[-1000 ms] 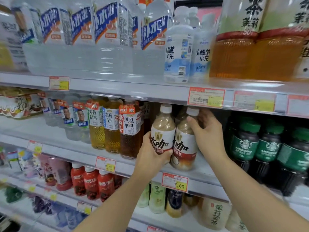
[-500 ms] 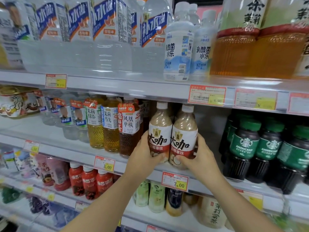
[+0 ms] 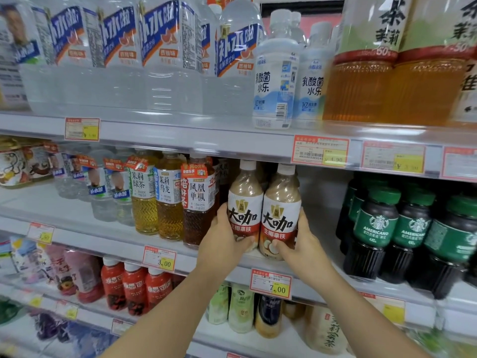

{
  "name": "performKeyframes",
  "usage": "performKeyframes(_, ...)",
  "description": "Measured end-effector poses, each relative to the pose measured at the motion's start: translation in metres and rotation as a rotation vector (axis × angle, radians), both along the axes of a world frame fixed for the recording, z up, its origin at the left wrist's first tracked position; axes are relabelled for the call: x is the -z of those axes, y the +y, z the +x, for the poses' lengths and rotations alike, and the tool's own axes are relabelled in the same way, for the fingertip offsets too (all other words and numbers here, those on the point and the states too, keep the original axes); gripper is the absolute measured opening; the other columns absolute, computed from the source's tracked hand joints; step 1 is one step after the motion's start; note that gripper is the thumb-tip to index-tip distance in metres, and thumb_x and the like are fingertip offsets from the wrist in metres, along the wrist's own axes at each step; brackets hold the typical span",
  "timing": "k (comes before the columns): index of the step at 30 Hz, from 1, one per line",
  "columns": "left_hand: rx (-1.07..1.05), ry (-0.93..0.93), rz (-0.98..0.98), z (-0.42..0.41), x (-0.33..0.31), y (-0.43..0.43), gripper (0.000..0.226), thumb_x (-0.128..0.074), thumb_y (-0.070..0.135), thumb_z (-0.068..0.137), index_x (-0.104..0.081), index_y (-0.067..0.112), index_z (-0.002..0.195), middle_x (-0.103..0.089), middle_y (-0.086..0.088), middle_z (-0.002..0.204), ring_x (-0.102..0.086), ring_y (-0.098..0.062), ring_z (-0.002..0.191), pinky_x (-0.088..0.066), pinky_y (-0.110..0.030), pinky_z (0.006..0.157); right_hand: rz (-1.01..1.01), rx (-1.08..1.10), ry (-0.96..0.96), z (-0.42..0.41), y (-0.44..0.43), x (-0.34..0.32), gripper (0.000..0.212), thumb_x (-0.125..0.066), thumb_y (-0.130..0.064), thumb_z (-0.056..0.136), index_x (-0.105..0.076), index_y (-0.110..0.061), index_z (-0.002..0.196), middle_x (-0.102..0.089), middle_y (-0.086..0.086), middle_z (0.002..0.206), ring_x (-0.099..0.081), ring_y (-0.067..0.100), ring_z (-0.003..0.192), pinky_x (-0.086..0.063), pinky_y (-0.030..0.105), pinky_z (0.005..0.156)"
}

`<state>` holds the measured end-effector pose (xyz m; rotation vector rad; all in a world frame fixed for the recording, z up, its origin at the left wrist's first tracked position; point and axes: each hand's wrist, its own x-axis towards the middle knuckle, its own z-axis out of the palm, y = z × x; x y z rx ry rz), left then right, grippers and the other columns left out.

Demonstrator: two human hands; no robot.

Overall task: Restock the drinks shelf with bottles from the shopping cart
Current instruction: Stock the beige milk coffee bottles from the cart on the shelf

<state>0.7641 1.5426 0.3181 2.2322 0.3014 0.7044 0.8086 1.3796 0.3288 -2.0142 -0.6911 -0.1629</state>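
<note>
Two coffee bottles [image 3: 280, 215] now stand upright, side by side on the shelf [image 3: 103, 248] just above the 7.00 price tag [image 3: 271, 283], left hand [image 3: 223, 244] and right hand [image 3: 303, 245] lowered to grip their bases, placement apparently nearly done.

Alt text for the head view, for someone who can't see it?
Left hand and right hand each grip one of two latte bottles, upright side by side on the middle shelf, between tea bottles and green-capped Americano bottles.

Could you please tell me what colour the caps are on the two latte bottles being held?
Both caps are white; the head view shows them best.
</note>
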Motion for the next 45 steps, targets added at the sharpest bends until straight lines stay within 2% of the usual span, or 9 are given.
performKeyframes(15, 0.000, 0.019, 0.081, -0.004, -0.003, -0.001, 0.087, -0.072, 0.038, 0.077, -0.016, 0.020, 0.141, -0.044, -0.009, 0.130, -0.057, -0.026, 0.107, -0.052, -0.042, 0.079, 0.014, 0.015, 0.105, -0.005, -0.003, -0.005, 0.075, -0.065, -0.011, 0.085, -0.020, -0.028, 0.143, -0.048, -0.032, 0.108, -0.051, -0.012, 0.100, -0.042, 0.023, 0.094)
performKeyframes(19, 0.079, 0.038, 0.073, -0.004, -0.003, 0.006, 0.089, -0.071, 0.037, 0.078, -0.013, 0.019, 0.143, -0.041, -0.010, 0.133, -0.055, -0.026, 0.110, -0.050, -0.037, 0.082, 0.018, 0.067, 0.073, -0.010, 0.003, -0.007, 0.078, -0.070, -0.015, 0.080, -0.019, -0.045, 0.132, -0.051, -0.032, 0.106, -0.050, -0.016, 0.096, -0.045, 0.017, 0.087)
performKeyframes(21, 0.135, 0.047, 0.050, -0.005, -0.003, 0.011, 0.089, -0.071, 0.034, 0.080, -0.012, 0.020, 0.145, -0.043, -0.009, 0.134, -0.055, -0.023, 0.110, -0.046, -0.030, 0.081, 0.010, 0.142, 0.014, -0.013, 0.007, -0.004, 0.077, -0.074, -0.021, 0.075, -0.022, -0.046, 0.128, -0.055, -0.029, 0.105, -0.054, -0.011, 0.095, -0.042, 0.010, 0.076)
performKeyframes(25, 0.149, 0.024, 0.066, -0.003, 0.000, 0.016, 0.087, -0.070, 0.027, 0.081, -0.013, 0.021, 0.146, -0.053, -0.008, 0.129, -0.056, -0.021, 0.110, -0.047, -0.031, 0.083, -0.057, 0.291, -0.083, -0.012, 0.013, 0.007, 0.081, -0.070, -0.032, 0.073, -0.022, -0.030, 0.139, -0.063, -0.009, 0.111, -0.059, 0.015, 0.100, -0.043, 0.026, 0.074)
performKeyframes(31, 0.146, -0.016, 0.085, -0.003, 0.006, 0.017, 0.085, -0.070, 0.031, 0.081, -0.015, 0.022, 0.146, -0.055, -0.006, 0.128, -0.057, -0.021, 0.110, -0.049, -0.031, 0.083, -0.148, 0.328, -0.167, -0.004, 0.016, 0.016, 0.097, -0.065, -0.040, 0.076, 0.001, -0.028, 0.146, -0.066, -0.002, 0.102, -0.064, 0.014, 0.083, -0.054, 0.034, 0.070)
performKeyframes(34, 0.152, -0.006, 0.100, -0.006, 0.005, 0.016, 0.089, -0.068, 0.034, 0.082, -0.010, 0.023, 0.148, -0.051, -0.008, 0.134, -0.056, -0.022, 0.113, -0.051, -0.037, 0.086, -0.171, 0.336, -0.121, -0.005, 0.016, 0.015, 0.104, -0.065, -0.044, 0.076, 0.008, -0.025, 0.147, -0.060, 0.003, 0.120, -0.061, 0.017, 0.101, -0.053, 0.038, 0.083)
performKeyframes(37, 0.181, -0.080, 0.141, -0.024, 0.005, 0.017, 0.089, -0.064, 0.037, 0.085, -0.004, 0.023, 0.149, -0.036, -0.004, 0.146, -0.046, -0.018, 0.125, -0.046, -0.033, 0.095, -0.118, 0.459, -0.319, -0.029, 0.019, 0.022, 0.094, -0.066, -0.038, 0.080, -0.006, -0.014, 0.148, -0.038, 0.007, 0.145, -0.036, 0.020, 0.131, -0.030, 0.031, 0.110)
performKeyframes(40, 0.253, -0.205, 0.162, -0.062, 0.027, 0.034, 0.066, -0.056, 0.030, 0.090, -0.020, 0.030, 0.145, -0.034, 0.010, 0.142, -0.037, -0.001, 0.124, -0.038, -0.021, 0.097, -0.034, 0.338, -0.615, -0.073, 0.037, 0.052, 0.056, -0.059, -0.024, 0.083, -0.040, -0.012, 0.135, -0.049, 0.004, 0.133, -0.041, 0.016, 0.125, -0.030, 0.026, 0.107)
performKeyframes(45, 0.140, -0.070, 0.166, -0.143, 0.146, 0.099, 0.037, -0.040, 0.036, 0.088, -0.043, 0.034, 0.125, -0.057, 0.013, 0.110, -0.055, -0.006, 0.099, -0.046, -0.024, 0.078, -0.231, -0.078, -0.389, -0.129, 0.093, 0.157, 0.024, -0.051, -0.024, 0.085, -0.063, -0.015, 0.104, -0.066, 0.000, 0.098, -0.051, 0.010, 0.095, -0.040, 0.021, 0.084)
